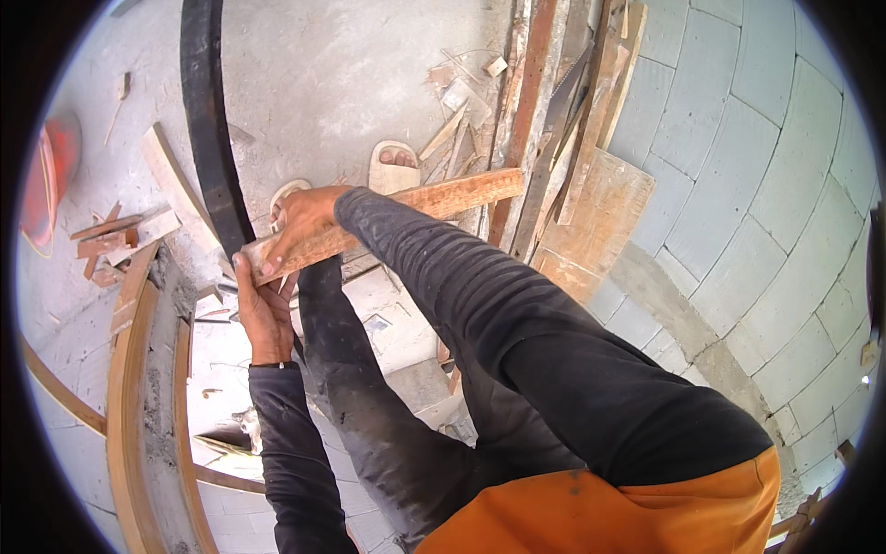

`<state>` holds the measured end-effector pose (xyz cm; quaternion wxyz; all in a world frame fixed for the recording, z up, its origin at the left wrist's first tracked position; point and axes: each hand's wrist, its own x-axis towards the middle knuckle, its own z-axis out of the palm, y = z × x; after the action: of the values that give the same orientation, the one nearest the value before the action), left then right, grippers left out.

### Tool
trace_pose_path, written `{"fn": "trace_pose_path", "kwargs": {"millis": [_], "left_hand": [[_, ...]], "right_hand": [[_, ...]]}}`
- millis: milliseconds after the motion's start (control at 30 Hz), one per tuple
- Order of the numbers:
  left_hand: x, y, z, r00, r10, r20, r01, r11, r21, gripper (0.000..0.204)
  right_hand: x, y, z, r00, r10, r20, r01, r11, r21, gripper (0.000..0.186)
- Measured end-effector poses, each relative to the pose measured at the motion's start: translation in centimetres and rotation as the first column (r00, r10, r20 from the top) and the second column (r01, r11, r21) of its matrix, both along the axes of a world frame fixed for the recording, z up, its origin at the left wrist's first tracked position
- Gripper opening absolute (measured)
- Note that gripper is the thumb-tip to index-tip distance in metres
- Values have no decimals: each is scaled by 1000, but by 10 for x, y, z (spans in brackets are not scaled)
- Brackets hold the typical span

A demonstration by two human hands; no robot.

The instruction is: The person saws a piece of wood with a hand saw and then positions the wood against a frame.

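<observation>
A reddish-brown wooden plank (434,198) lies at a slant across the picture, its near-left end in my hands. My right hand (309,222) reaches over that end from above, with its fingers wrapped down over the plank. From below, my left hand (265,319) cups the same end, thumb raised along its tip and fingers partly hidden under it. A long dark beam (209,115) runs down from the top edge and meets the plank's end beside my hands. Whether my left fingers also touch the beam, I cannot tell.
Upright boards with a concrete-like strip (148,369) stand at lower left. Wood scraps (115,235) and a red hard-shell object (53,175) lie on the left. Several long boards (531,111) lean by a pale block wall (729,166), near a stained panel (595,217).
</observation>
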<state>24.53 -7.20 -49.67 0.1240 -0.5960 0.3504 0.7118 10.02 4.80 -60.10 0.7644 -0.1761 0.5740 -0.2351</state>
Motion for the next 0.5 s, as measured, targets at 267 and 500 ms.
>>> {"fn": "trace_pose_path", "kwargs": {"millis": [267, 500], "left_hand": [[-19, 12, -22, 993, 69, 92, -57, 990, -129, 62], [0, 5, -21, 988, 148, 53, -151, 988, 44, 78]], "right_hand": [[-18, 49, 66, 916, -39, -400, -2, 995, -102, 113], [3, 79, 56, 853, -111, -510, 11, 981, -195, 80]]}}
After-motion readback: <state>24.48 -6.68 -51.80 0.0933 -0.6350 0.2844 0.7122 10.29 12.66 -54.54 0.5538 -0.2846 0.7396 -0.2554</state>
